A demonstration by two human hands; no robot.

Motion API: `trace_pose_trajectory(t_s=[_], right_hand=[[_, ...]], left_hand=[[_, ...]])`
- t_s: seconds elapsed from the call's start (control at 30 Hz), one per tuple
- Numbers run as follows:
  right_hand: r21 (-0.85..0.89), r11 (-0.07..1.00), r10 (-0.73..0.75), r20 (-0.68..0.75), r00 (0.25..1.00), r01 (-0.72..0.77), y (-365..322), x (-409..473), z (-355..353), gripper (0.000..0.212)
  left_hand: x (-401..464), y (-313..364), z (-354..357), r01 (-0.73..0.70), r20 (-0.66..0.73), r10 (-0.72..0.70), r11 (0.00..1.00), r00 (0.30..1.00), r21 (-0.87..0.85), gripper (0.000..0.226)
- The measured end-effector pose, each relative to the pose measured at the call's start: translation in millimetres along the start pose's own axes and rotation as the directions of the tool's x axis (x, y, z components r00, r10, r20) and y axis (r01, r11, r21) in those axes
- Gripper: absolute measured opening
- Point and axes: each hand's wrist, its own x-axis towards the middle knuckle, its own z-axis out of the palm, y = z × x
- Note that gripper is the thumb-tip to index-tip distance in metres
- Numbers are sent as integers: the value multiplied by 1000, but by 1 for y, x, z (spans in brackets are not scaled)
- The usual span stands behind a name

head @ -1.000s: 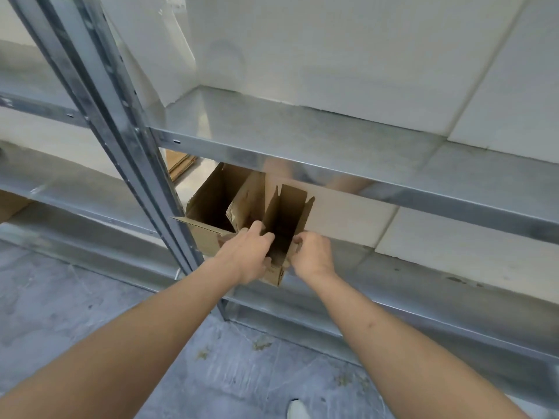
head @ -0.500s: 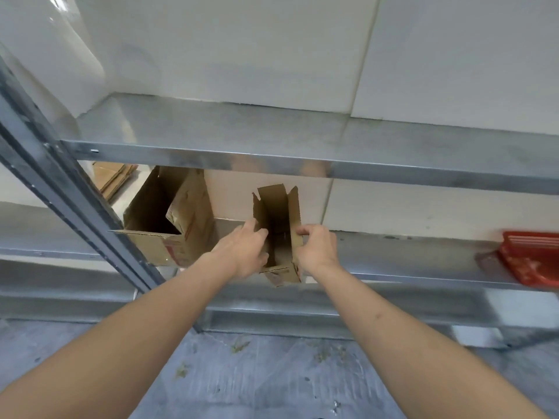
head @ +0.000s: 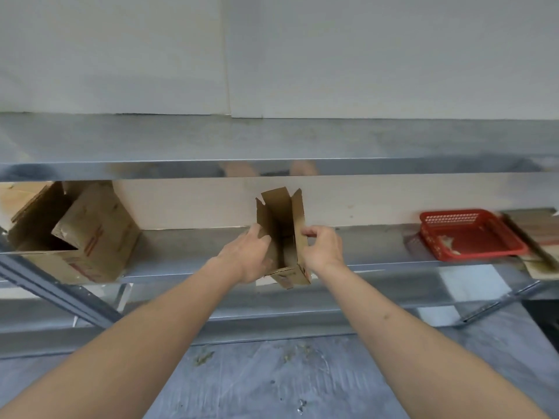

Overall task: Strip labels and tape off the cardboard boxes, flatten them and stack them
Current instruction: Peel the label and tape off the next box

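Hands (head: 248, 255) (head: 322, 249) hold small open box (head: 279, 219)

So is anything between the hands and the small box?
No. The left hand and right hand already hold the small box by its sides; the larger box lies apart, to the left.

Soft, even light, no hard shadows. Above the hands, the metal shelf edge (head: 272, 169) carries a dull sheen and smeared skin-toned reflections. Edges bow with wide-angle distortion — the forearms stretch large. Slight blur throughout — the floor (head: 272, 382) below looks smeared.
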Motion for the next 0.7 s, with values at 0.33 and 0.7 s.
trace_pose_trajectory(t_s=[0.33,0.7], right_hand=[[-57,997,58,1,998,-58,87,61,-90,56],[-615,766,-233,5,972,187,120,90,-110,45]], left_hand=[[67,101,21,9,85,-7,1000,996,-24,46],[103,129,41,-36,110,48,993,993,-109,52]])
